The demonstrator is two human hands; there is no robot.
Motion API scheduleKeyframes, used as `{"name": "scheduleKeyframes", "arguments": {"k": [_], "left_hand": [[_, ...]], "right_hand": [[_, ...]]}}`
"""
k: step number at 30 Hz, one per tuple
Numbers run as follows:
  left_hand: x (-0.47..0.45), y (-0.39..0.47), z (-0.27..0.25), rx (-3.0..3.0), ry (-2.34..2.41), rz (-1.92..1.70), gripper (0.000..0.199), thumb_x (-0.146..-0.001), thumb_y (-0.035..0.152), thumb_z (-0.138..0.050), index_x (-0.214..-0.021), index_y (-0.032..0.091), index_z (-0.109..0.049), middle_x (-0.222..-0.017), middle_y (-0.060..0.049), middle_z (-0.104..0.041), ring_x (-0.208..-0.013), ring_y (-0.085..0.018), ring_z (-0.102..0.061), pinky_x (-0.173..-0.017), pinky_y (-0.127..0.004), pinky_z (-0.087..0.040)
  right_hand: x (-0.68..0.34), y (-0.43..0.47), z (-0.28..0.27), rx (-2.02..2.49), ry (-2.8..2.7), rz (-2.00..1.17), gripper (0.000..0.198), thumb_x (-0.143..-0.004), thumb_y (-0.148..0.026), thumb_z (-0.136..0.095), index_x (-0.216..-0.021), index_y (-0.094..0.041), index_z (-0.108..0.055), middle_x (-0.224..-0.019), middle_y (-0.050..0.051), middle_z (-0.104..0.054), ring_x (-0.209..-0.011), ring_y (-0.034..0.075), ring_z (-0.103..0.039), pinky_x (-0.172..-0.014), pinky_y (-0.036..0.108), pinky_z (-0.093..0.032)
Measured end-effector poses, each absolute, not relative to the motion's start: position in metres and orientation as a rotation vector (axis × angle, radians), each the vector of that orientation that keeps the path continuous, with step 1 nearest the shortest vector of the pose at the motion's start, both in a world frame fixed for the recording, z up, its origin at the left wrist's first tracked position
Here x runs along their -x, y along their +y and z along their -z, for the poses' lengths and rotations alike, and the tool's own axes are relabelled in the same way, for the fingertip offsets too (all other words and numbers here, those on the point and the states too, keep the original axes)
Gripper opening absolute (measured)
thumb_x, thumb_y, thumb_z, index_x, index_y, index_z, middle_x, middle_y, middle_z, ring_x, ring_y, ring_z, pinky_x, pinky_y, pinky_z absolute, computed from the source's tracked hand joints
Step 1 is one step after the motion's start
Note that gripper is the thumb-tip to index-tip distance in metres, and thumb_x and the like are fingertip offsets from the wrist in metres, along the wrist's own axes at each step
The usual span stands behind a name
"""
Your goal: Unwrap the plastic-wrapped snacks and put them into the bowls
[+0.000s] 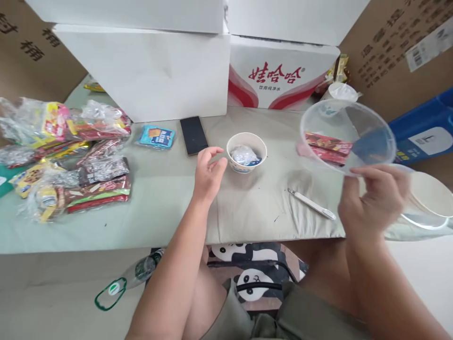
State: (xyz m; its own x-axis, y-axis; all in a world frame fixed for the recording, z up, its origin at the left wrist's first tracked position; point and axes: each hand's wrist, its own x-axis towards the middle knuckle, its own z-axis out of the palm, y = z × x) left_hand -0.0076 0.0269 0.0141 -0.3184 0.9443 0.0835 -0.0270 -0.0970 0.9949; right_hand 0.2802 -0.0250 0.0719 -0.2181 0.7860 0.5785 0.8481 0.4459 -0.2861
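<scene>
My right hand [375, 200] grips the rim of a clear round plastic lid [364, 120], raised and tilted above the table's right side. Through the lid, red snack packets [327, 147] show on the cloth. My left hand [209, 174] holds nothing; its thumb and fingers are apart, just left of a white paper bowl [264, 141]. Inside the bowl sits a clear plastic-wrapped item [244, 154] with some blue on it. A white utility knife [311, 204] lies on the cloth between the bowl and my right hand.
Heaped snack packets [99, 184] cover the table's left. A black phone [194, 135] and a blue packet [155, 137] lie behind my left hand. White boxes [148, 71] line the back. Round containers [430, 193] stand at right; a large bottle [141, 269] is below the table edge.
</scene>
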Motion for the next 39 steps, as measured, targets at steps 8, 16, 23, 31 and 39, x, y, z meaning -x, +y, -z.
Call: {"name": "scheduleKeyframes", "arguments": {"k": [8,16,23,31,39], "left_hand": [[-0.019,0.054,0.011,-1.232,1.451,-1.478,0.042,-0.071,0.038,-0.081,-0.109,0.028,-0.066,-0.129,-0.009,-0.061,-0.131,-0.030,-0.054,-0.103,-0.039,-0.050],[-0.021,0.067,0.024,-1.267,1.437,-1.474,0.045,-0.082,0.043,-0.075,-0.120,0.027,-0.058,-0.108,-0.005,-0.061,-0.094,-0.020,-0.062,-0.086,-0.033,-0.052],[-0.015,0.065,0.034,-1.443,1.466,-1.454,0.045,-0.088,0.050,-0.070,-0.126,0.028,-0.057,-0.111,-0.005,-0.059,-0.102,-0.021,-0.062,-0.085,-0.032,-0.053],[-0.018,0.066,0.033,-1.481,1.397,-1.601,0.055,-0.091,0.068,-0.060,-0.129,0.028,-0.059,-0.131,-0.010,-0.058,-0.124,-0.026,-0.059,-0.099,-0.038,-0.052],[0.025,0.058,0.010,-1.067,1.435,-1.841,0.049,-0.083,0.071,-0.066,-0.108,0.030,-0.059,-0.123,-0.006,-0.062,-0.124,-0.025,-0.062,-0.102,-0.038,-0.053]], "right_hand": [[-0.311,-0.003,-0.029,1.451,-1.896,0.064,0.033,-0.077,-0.015,-0.054,-0.096,-0.029,-0.077,-0.106,0.010,-0.067,-0.101,0.033,-0.065,-0.083,0.051,-0.054],[-0.294,0.068,-0.051,1.647,-2.259,-0.154,0.044,-0.084,-0.017,-0.058,-0.126,-0.023,-0.069,-0.125,0.012,-0.073,-0.119,0.033,-0.066,-0.099,0.048,-0.053],[-0.267,0.089,-0.043,1.971,-2.616,-0.313,0.067,-0.078,-0.023,-0.062,-0.145,-0.026,-0.056,-0.128,0.013,-0.067,-0.119,0.036,-0.063,-0.101,0.051,-0.047],[-0.272,0.063,-0.082,2.013,-2.070,0.047,0.044,-0.076,-0.040,-0.066,-0.114,-0.018,-0.064,-0.114,0.018,-0.063,-0.101,0.035,-0.063,-0.081,0.046,-0.050],[-0.199,-0.002,-0.071,1.363,-2.439,-0.708,0.054,-0.080,-0.037,-0.068,-0.131,-0.020,-0.058,-0.110,0.012,-0.069,-0.088,0.027,-0.069,-0.069,0.037,-0.055]]}}
